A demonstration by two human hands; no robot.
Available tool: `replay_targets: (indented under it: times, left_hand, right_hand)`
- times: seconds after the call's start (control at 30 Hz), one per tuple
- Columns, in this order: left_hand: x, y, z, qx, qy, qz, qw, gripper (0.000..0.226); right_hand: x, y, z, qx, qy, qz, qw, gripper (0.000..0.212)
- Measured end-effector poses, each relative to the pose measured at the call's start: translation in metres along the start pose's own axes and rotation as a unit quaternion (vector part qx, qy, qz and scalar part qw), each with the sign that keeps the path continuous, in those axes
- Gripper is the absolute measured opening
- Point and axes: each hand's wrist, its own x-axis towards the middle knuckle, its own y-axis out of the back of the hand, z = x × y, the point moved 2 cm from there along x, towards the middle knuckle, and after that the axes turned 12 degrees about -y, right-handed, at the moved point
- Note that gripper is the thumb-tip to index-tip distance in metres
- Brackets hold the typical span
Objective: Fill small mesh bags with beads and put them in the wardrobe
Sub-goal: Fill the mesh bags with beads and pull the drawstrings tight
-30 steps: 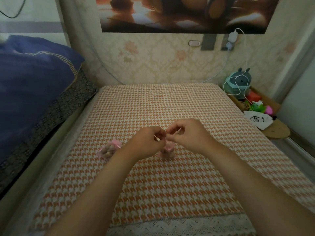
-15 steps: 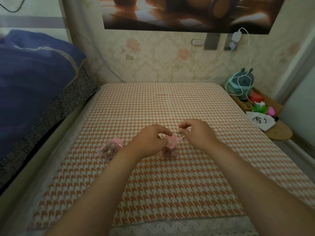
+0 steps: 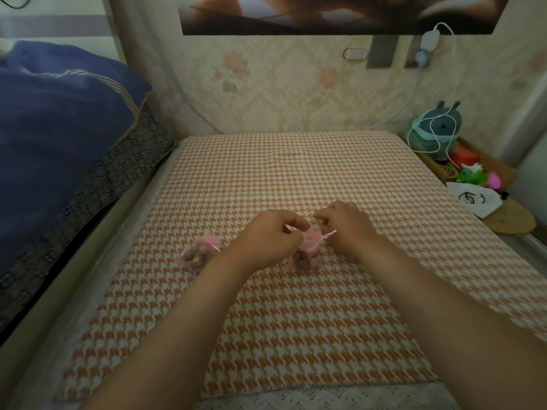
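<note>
Mesh bag (image 3: 310, 247): stands on the checked cloth (image 3: 266, 179) between our hands, full of beads (image 3: 305, 259).
Left hand (image 3: 268, 236): fingers curled, they pinch the bag's neck.
Right hand (image 3: 347, 229): fingers curled just beside the ribbon (image 3: 329, 234); whether they hold it, we cannot tell.
Second bag (image 3: 197, 255): lies near, to the left.
Handling: we judge it light, soft and lumpy, with delicate mesh; we should take it at the neck.

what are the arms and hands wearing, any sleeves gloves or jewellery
Nothing worn shows. The left hand and right hand are ungloved, no rings visible; the left forearm and right forearm are bare to the frame's edge, no sleeve, watch or bracelet.
</note>
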Motion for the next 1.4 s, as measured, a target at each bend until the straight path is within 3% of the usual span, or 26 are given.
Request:
replay_targets:
  times: [0.17, 0.57, 0.7, 0.8, 1.0, 1.4]
  left_hand:
    - [-0.001, 0.0, 0.001, 0.001, 0.001, 0.006, 1.0, 0.029]
    - [-0.006, -0.004, 0.009, -0.017, 0.008, 0.038, 0.999, 0.024]
    - [-0.008, -0.007, 0.013, -0.011, 0.001, 0.039, 0.999, 0.026]
    - [-0.008, -0.008, 0.014, 0.002, -0.005, 0.036, 0.999, 0.029]
    - [-0.01, -0.008, 0.014, -0.014, -0.009, 0.036, 0.999, 0.027]
    - [-0.009, -0.002, 0.007, 0.022, -0.009, 0.008, 1.0, 0.022]
  right_hand:
    - [-0.003, -0.003, -0.001, 0.087, -0.003, -0.013, 0.996, 0.03]
    - [-0.044, 0.002, 0.013, 0.179, 0.021, 0.01, 0.983, 0.023]
    - [-0.049, 0.029, 0.015, 0.319, -0.033, 0.065, 0.945, 0.018]
    - [-0.057, 0.056, 0.006, 0.404, -0.015, 0.086, 0.911, 0.015]
    - [-0.074, 0.062, -0.016, 0.23, 0.109, 0.066, 0.965, 0.013]
    - [-0.07, 0.063, -0.011, 0.169, 0.13, -0.023, 0.977, 0.019]
